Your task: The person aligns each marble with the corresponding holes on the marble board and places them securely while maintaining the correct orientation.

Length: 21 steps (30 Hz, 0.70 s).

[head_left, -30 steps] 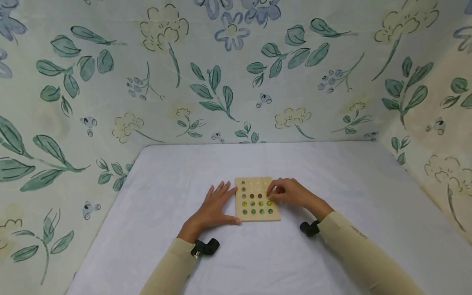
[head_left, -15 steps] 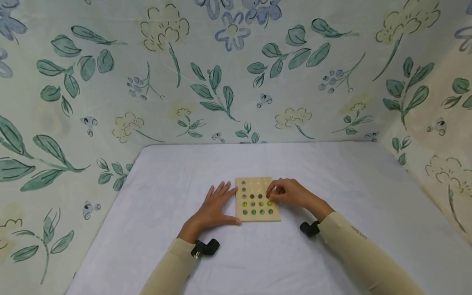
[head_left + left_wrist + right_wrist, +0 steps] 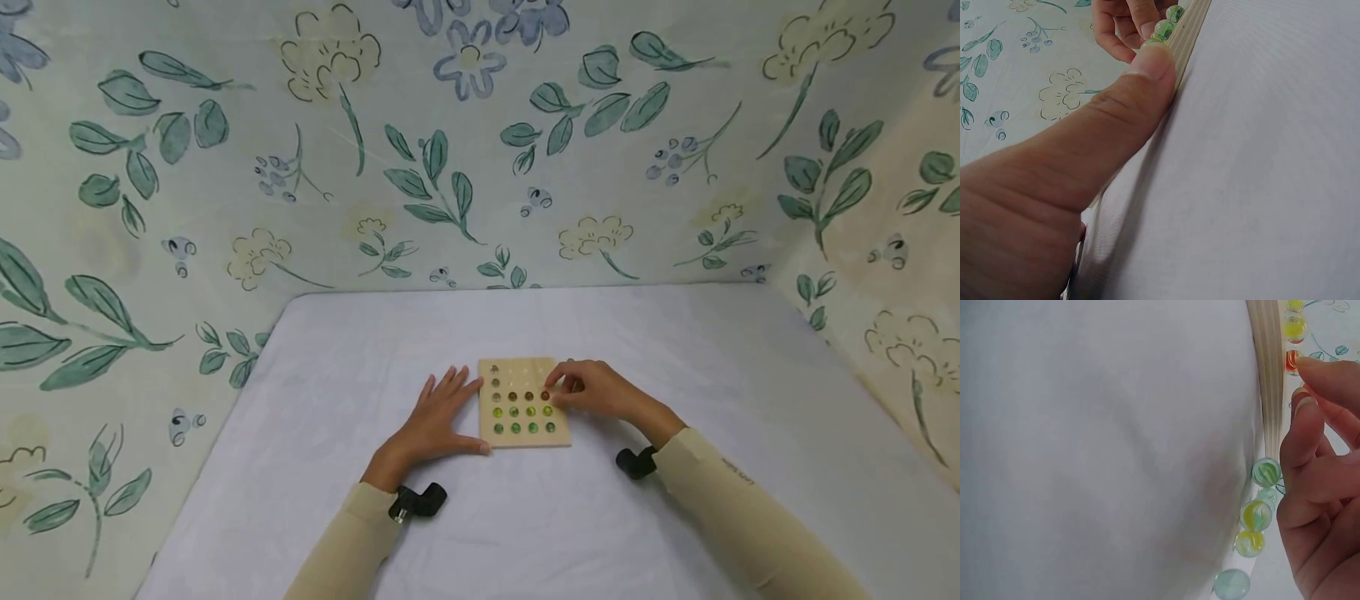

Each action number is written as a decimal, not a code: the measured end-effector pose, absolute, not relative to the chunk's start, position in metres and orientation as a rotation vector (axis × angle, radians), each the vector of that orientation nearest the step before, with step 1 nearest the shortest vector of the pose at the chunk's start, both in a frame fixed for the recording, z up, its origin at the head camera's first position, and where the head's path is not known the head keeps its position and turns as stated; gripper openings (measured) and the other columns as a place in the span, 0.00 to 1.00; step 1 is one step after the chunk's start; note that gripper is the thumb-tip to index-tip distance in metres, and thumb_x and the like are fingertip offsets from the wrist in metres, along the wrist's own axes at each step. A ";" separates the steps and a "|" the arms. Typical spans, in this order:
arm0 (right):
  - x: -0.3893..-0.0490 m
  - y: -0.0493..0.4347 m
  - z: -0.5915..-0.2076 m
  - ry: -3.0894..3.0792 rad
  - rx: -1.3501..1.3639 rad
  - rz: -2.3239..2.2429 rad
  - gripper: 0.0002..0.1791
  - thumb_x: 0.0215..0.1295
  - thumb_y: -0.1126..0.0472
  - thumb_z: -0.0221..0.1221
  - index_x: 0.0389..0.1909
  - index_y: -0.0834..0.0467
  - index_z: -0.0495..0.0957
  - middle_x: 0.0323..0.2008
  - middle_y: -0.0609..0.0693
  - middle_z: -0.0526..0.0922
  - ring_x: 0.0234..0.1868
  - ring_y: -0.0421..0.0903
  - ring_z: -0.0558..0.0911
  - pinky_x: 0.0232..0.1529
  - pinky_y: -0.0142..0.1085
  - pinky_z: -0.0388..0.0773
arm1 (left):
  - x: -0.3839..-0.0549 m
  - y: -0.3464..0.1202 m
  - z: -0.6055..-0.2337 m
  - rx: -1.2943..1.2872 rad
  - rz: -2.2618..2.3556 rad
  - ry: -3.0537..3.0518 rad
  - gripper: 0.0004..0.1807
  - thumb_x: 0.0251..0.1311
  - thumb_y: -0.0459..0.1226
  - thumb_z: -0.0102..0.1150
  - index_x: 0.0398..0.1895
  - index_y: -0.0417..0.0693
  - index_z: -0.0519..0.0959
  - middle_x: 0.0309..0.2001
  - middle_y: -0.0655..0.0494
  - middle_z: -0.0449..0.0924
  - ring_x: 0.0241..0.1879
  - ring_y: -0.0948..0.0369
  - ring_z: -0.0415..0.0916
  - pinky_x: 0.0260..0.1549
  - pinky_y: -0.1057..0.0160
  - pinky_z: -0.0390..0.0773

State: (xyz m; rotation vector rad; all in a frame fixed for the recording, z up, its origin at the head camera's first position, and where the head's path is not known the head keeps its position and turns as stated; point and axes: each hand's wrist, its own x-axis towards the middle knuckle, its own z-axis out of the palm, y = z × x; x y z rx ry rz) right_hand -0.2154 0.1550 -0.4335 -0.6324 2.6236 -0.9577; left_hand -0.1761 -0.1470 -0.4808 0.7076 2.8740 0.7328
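A square wooden board (image 3: 525, 379) carries glass marbles set in rows. Two front rows are green (image 3: 515, 428) and yellow-green; behind them is a row with reddish-brown marbles, and clear ones stand along the left column. My left hand (image 3: 435, 425) lies with fingers spread at the board's left edge, its thumb (image 3: 1154, 59) touching the near left corner. At the right edge my right hand (image 3: 596, 389) hovers beside a red-striped marble (image 3: 1292, 360) seated at that row's right end. One fingertip appears to touch this marble; a gap separates it from the other fingertip below.
Several loose marbles (image 3: 1255, 515) lie on the white cloth beyond the board's far right corner, mostly hidden behind the right hand in the head view. White cloth (image 3: 525, 525) covers the table, and a floral curtain (image 3: 480, 167) hangs behind.
My right hand has drawn slightly right, away from the red-striped marble, which now shows more fully on the board. The left hand stays in place.
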 end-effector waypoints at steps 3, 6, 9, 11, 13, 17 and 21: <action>-0.215 0.160 -0.433 2.633 -0.632 -0.964 0.11 0.59 0.61 0.67 0.43 0.51 0.81 0.28 0.47 0.77 0.28 0.44 0.73 0.28 0.33 0.71 | -0.177 -0.147 -0.481 0.705 0.729 2.875 0.62 0.37 0.70 0.66 0.76 0.58 0.53 0.77 0.53 0.42 0.76 0.56 0.33 0.71 0.50 0.30; -0.214 0.164 -0.432 2.638 -0.636 -0.965 0.11 0.59 0.62 0.67 0.44 0.52 0.81 0.28 0.47 0.77 0.28 0.43 0.73 0.27 0.33 0.72 | -0.177 -0.147 -0.482 0.705 0.728 2.876 0.62 0.37 0.71 0.65 0.76 0.58 0.53 0.77 0.53 0.42 0.76 0.56 0.32 0.71 0.50 0.30; -0.213 0.168 -0.431 2.646 -0.612 -0.950 0.12 0.59 0.62 0.67 0.44 0.51 0.81 0.28 0.47 0.77 0.28 0.43 0.73 0.28 0.33 0.71 | -0.178 -0.148 -0.483 0.714 0.728 2.882 0.62 0.37 0.71 0.65 0.76 0.57 0.53 0.77 0.53 0.42 0.76 0.56 0.32 0.71 0.50 0.30; -0.213 0.170 -0.432 2.649 -0.600 -0.943 0.12 0.59 0.62 0.67 0.44 0.52 0.81 0.28 0.47 0.76 0.28 0.43 0.72 0.28 0.33 0.71 | -0.178 -0.148 -0.484 0.720 0.728 2.888 0.62 0.37 0.71 0.65 0.76 0.57 0.54 0.77 0.53 0.43 0.76 0.56 0.33 0.71 0.50 0.30; -0.212 0.171 -0.431 2.652 -0.563 -0.945 0.12 0.58 0.62 0.67 0.44 0.52 0.81 0.27 0.47 0.76 0.29 0.44 0.72 0.28 0.33 0.71 | -0.178 -0.148 -0.485 0.723 0.730 2.891 0.62 0.37 0.71 0.64 0.76 0.57 0.53 0.77 0.53 0.43 0.76 0.56 0.33 0.71 0.50 0.30; -0.211 0.175 -0.430 2.663 -0.543 -0.948 0.13 0.58 0.62 0.67 0.45 0.53 0.81 0.27 0.47 0.75 0.29 0.44 0.72 0.28 0.34 0.71 | -0.178 -0.148 -0.486 0.722 0.740 2.880 0.62 0.37 0.72 0.64 0.76 0.58 0.53 0.77 0.53 0.42 0.76 0.56 0.32 0.71 0.51 0.30; -0.210 0.178 -0.428 2.685 -0.539 -0.944 0.13 0.59 0.61 0.67 0.45 0.54 0.81 0.27 0.47 0.75 0.29 0.44 0.72 0.27 0.33 0.71 | -0.177 -0.149 -0.485 0.738 0.762 2.882 0.62 0.37 0.72 0.64 0.76 0.57 0.54 0.77 0.52 0.43 0.76 0.55 0.33 0.71 0.49 0.30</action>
